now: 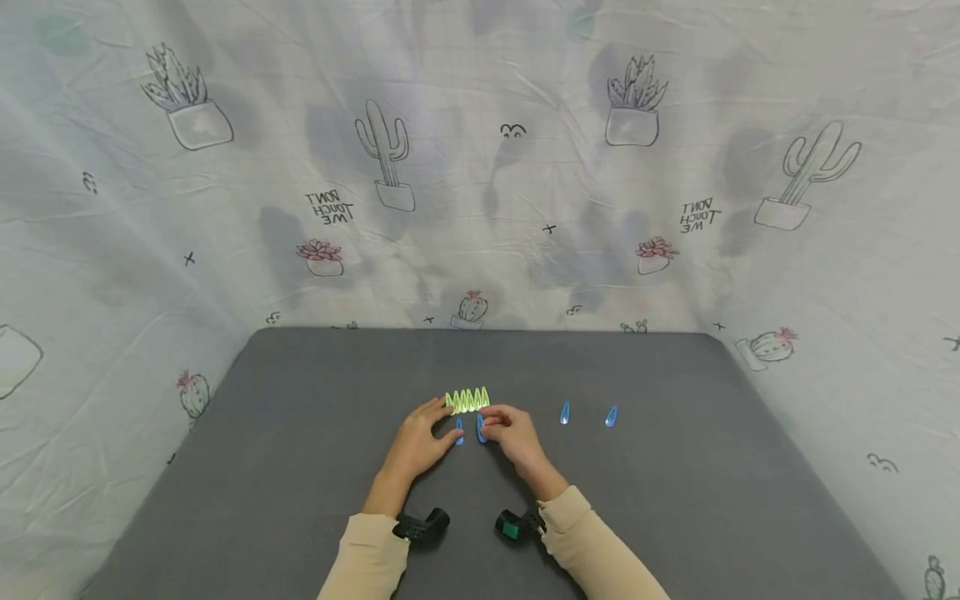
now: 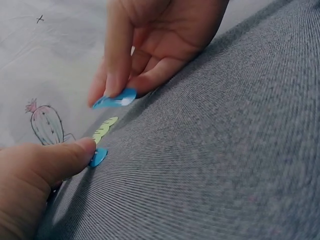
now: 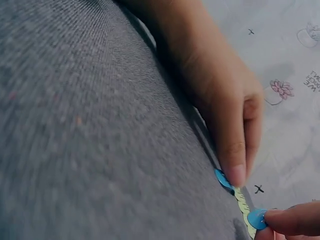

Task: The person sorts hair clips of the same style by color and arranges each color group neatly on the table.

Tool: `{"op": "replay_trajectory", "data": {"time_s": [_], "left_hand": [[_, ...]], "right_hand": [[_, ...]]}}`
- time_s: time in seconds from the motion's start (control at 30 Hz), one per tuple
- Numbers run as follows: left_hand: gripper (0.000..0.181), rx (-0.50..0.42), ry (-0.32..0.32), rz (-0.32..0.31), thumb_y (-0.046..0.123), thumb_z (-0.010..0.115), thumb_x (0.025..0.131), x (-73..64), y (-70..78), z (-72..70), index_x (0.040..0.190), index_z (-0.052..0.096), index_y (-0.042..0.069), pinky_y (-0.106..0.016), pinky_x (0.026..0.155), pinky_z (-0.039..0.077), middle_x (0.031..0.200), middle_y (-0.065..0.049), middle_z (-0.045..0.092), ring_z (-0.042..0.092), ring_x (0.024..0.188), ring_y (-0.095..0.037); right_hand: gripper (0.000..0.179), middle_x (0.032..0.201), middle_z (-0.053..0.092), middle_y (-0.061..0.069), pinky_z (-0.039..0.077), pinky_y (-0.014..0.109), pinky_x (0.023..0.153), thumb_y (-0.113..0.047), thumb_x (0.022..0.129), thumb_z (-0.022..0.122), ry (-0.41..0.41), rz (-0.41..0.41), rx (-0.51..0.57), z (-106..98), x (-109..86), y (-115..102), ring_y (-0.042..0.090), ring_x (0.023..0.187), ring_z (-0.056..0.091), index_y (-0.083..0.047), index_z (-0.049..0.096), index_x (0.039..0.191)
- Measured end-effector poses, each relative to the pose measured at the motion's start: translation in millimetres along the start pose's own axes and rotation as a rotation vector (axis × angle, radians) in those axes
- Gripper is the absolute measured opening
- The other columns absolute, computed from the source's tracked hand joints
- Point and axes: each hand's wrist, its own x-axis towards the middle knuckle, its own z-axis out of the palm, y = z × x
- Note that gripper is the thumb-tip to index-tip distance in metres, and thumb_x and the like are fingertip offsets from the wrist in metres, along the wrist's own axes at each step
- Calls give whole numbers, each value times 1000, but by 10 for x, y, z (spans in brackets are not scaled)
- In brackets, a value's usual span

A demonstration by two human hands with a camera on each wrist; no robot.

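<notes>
Several lime-green snap hair clips (image 1: 467, 401) lie side by side in a row on the grey table. Just in front of them is a blue hair clip (image 1: 459, 437), and the thumb of my left hand (image 1: 416, 437) touches it while the other fingers reach to the left end of the green row. My right hand (image 1: 517, 437) pinches a second blue hair clip (image 2: 119, 100) between thumb and fingers. In the left wrist view this clip is above the tabletop, to the right of the first one.
Two more blue hair clips, one nearer (image 1: 565, 413) and one farther right (image 1: 611, 417), lie apart on the grey tabletop (image 1: 675, 500). A pale curtain (image 1: 480, 167) printed with cacti hangs behind the table and at both sides.
</notes>
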Motion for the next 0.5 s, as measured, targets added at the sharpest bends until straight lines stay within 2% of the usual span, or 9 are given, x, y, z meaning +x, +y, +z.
{"op": "replay_trajectory", "data": {"time_s": [0.17,0.5], "left_hand": [[47,6,-8,12,34,73,82,-10,-6,-9,120,66,7,-50,102,40,135,-12,55,48,128,-31],[46,-7,-9,12,33,71,84,-17,-7,-14,121,65,6,-51,102,39,135,-13,55,48,128,-32]], "right_hand": [[25,87,64,17,48,23,63,5,82,65,-4,-6,-53,96,29,-22,10,72,57,3,68,107],[19,79,67,5,49,25,61,-1,80,69,4,-60,-357,209,129,-96,12,70,62,-4,72,99]]}}
